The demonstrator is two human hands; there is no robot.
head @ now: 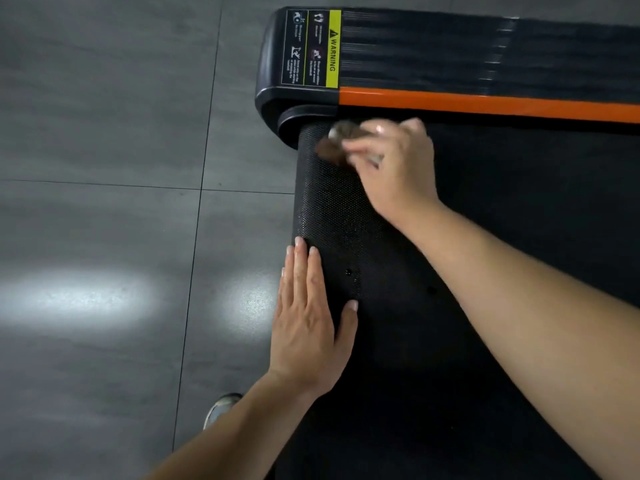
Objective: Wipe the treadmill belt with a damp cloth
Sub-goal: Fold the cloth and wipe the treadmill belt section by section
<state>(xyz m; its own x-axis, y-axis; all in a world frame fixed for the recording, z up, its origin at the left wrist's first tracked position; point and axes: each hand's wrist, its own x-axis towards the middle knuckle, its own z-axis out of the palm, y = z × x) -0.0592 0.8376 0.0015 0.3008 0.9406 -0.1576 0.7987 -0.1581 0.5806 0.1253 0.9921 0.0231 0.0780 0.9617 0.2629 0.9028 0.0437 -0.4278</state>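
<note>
The black textured treadmill belt [332, 202] curves over its rear roller in the middle of the view. My right hand [394, 168] grips a small brownish cloth [332, 147], blurred by motion, and holds it against the belt near the far end of the roller. My left hand [308, 320] lies flat with straight fingers on the near part of the roller's curved edge, thumb spread onto the belt.
A black side rail with an orange stripe [485, 103] and a yellow warning label [332, 46] runs along the belt's far side. Grey floor tiles [104, 168] fill the left. A shoe [221, 408] stands on the floor beside the belt.
</note>
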